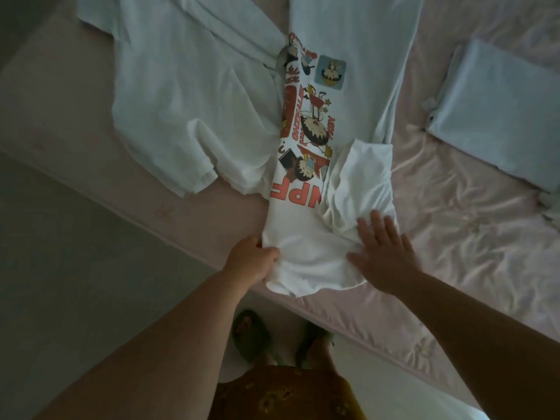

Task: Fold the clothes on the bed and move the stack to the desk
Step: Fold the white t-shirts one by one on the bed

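A white T-shirt with red cartoon prints lies lengthwise on the pink bed, folded into a narrow strip with a sleeve turned over on its right side. My left hand grips the shirt's near left edge at the bed's rim. My right hand lies flat with spread fingers on the near right part of the shirt. A plain white shirt lies spread to the left. Another white shirt with a small blue patch lies behind, partly under the printed one.
A folded pale blue garment lies on the bed at the right. The bed's edge runs diagonally from upper left to lower right. Grey floor lies to the left. My feet in green slippers stand close to the bed.
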